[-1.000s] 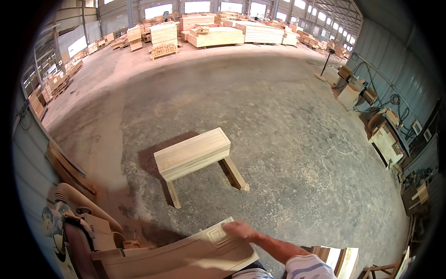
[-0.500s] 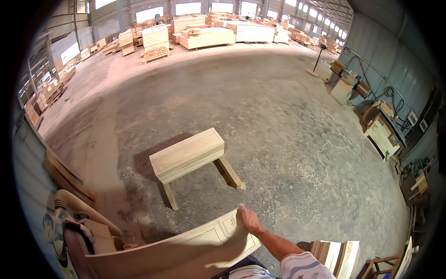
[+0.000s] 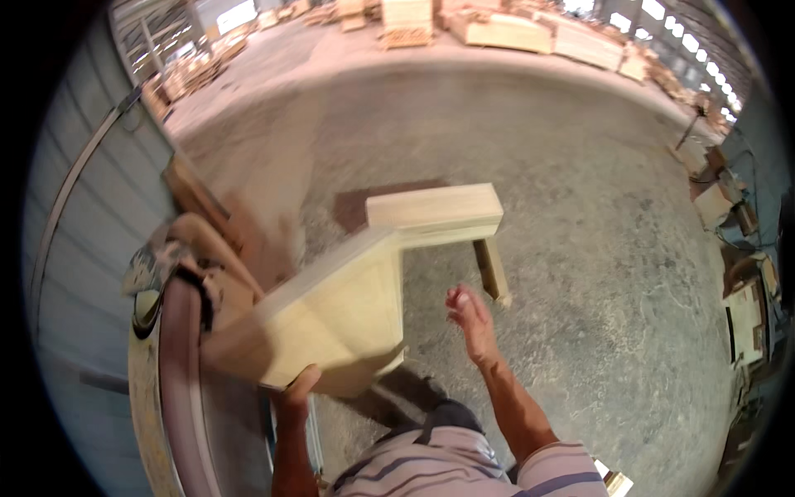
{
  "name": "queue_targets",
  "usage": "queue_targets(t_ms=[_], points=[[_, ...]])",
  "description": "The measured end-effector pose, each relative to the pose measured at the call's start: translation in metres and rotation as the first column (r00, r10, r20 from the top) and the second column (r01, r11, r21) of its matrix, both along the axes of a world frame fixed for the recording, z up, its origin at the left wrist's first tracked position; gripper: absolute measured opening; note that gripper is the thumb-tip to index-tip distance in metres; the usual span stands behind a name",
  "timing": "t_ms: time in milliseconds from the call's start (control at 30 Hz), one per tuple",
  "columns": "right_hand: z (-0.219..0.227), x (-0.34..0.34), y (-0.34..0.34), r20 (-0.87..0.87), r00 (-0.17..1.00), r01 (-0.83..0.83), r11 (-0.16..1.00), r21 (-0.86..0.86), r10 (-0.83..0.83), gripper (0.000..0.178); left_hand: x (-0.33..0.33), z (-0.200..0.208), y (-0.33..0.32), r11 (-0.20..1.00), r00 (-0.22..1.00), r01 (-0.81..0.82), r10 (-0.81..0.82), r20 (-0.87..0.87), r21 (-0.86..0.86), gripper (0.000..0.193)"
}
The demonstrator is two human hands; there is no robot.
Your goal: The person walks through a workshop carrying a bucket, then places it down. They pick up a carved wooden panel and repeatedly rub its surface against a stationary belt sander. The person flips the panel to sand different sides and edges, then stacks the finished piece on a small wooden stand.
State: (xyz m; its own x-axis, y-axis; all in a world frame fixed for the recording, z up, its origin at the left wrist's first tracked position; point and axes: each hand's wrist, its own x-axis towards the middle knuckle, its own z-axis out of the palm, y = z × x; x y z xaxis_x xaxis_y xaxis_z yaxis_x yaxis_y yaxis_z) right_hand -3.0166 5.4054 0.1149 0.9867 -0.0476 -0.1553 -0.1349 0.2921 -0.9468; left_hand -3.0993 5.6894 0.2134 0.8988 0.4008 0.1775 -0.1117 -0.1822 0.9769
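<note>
A pale wooden panel (image 3: 331, 311), smeared by motion, is tilted in front of me. My left hand (image 3: 296, 388) grips its lower edge, with the thumb on the near face and the other fingers hidden. Apart from the panel, to its right, my right hand (image 3: 472, 319) is raised above the floor with nothing in it, its fingers loosely bent and spread. The panel's left end reaches a machine with a long reddish-brown belt (image 3: 180, 364). Beyond the panel lies a stack of pale boards (image 3: 435, 207) on wooden bearers, partly covered by the panel.
A ribbed hose (image 3: 217, 244) curves behind the belt machine beside the metal wall (image 3: 79, 199). Curved wooden pieces (image 3: 195, 195) lean near that wall. Several timber stacks (image 3: 505, 33) stand far back. Machines and cabinets (image 3: 745, 323) line the right side.
My right hand has let go of the panel's right end. The panel has turned, its far end rising. My view has swung left, and my left hand has come into sight.
</note>
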Motion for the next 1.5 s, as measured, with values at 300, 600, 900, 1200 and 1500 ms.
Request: queue_targets(t_ms=[300, 600, 900, 1200, 1500], points=[[0.06, -0.046, 0.055, 0.087, 0.957, -0.285, 0.954, 0.088, 0.278, 0.054, -0.047, -0.049, 0.035, 0.974, 0.905, 0.224, -0.207, -0.372, 0.004, 0.031], [0.056, -0.051, 0.075, -0.127, 0.937, -0.321, 0.946, 0.05, 0.324, 0.055, -0.085, -0.084, 0.046, 0.982, 0.892, 0.164, -0.187, -0.412, -0.091, 0.035], [0.055, -0.057, 0.068, -0.123, 0.961, -0.236, 0.968, 0.09, 0.246, 0.04, -0.09, -0.105, 0.046, 0.96, 0.868, 0.204, -0.269, -0.418, -0.193, 0.027], [0.112, -0.106, 0.135, 0.591, 0.549, 0.031, 0.692, -0.721, 0.591, 0.048, -0.088, -0.116, 0.056, 0.953, 0.882, 0.271, -0.302, -0.362, -0.136, 0.029], [0.093, -0.102, 0.131, 0.537, 0.46, 0.255, 0.473, -0.843, 0.708, 0.051, -0.09, -0.105, 0.054, 0.97, 0.901, 0.203, -0.238, -0.363, -0.133, 0.032]])
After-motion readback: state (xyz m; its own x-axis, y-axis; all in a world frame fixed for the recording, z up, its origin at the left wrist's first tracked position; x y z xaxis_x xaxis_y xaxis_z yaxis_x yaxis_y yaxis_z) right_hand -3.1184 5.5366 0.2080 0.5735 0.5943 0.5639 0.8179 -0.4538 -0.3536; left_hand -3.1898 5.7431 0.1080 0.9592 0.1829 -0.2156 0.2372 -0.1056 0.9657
